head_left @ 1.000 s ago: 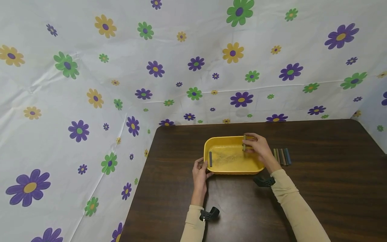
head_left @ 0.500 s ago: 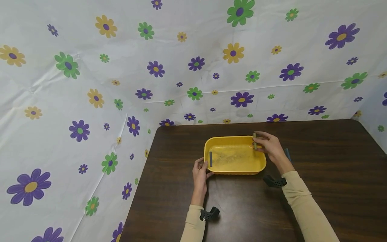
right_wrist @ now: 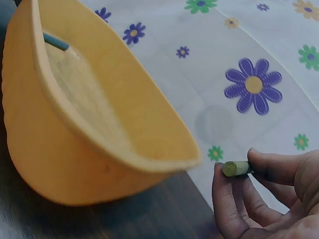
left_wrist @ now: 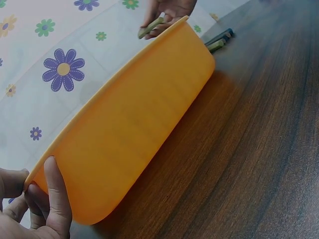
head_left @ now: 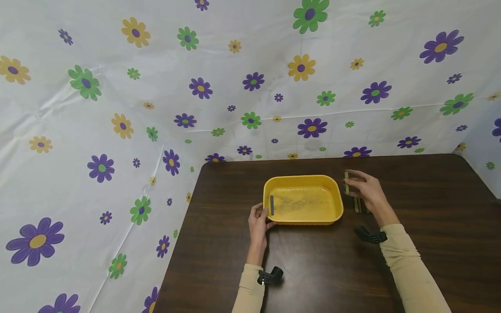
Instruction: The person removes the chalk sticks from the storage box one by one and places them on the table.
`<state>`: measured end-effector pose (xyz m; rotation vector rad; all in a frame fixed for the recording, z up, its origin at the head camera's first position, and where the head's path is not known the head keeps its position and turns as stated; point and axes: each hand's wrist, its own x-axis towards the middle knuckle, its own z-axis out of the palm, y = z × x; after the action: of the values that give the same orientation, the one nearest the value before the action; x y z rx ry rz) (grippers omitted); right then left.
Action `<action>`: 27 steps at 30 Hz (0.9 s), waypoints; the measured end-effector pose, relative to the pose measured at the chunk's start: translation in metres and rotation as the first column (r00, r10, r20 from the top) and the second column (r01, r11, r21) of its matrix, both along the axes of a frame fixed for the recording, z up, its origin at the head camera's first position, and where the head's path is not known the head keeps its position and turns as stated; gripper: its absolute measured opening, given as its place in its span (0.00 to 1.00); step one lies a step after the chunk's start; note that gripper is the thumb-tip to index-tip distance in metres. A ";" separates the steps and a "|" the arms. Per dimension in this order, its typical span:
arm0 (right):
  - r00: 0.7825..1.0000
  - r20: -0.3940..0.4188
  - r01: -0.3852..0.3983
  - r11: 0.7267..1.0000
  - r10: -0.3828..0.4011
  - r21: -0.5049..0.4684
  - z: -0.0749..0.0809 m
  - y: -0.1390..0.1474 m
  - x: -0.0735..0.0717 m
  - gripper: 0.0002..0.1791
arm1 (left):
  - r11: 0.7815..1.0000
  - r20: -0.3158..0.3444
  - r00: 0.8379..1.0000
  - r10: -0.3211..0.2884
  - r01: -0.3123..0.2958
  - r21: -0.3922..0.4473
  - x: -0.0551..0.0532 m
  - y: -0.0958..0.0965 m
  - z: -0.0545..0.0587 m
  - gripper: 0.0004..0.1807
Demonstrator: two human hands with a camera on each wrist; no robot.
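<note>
My left hand (head_left: 257, 224) grips the near left corner of a yellow plastic tray (head_left: 301, 221), its rim pinched between thumb and fingers in the left wrist view. One dark blue-grey chalk stick (head_left: 272, 205) lies inside against the left wall. Past the tray's right end, my right hand (head_left: 368, 191) holds a yellow-green chalk stick (right_wrist: 236, 168) between thumb and fingertips, raised above the table. More chalk sticks (head_left: 357, 205) lie on the table just below that hand, which partly hides them; a blue one (left_wrist: 225, 35) shows in the left wrist view.
Everything stands on a dark wood-grain table (head_left: 305, 269). A white flower-print sheet (head_left: 235, 65) hangs behind and to the left of it. Black camera mounts (head_left: 270, 275) sit on both wrists.
My right hand has moved right with the yellow-green chalk stick, from over the tray to beyond its right end. The left hand stays on the tray's corner.
</note>
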<state>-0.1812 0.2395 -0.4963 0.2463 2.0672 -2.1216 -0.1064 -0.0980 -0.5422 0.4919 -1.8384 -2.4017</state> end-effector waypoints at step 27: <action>0.992 -0.094 0.126 0.791 -0.087 0.598 -0.041 0.062 0.027 0.25 | 1.000 -0.017 1.000 0.010 -0.010 -0.014 -0.001 0.001 0.000 0.19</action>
<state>-0.1542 0.3018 -0.5370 0.3851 2.7775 -1.4508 -0.1069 -0.0970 -0.5422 0.4767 -1.8395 -2.3775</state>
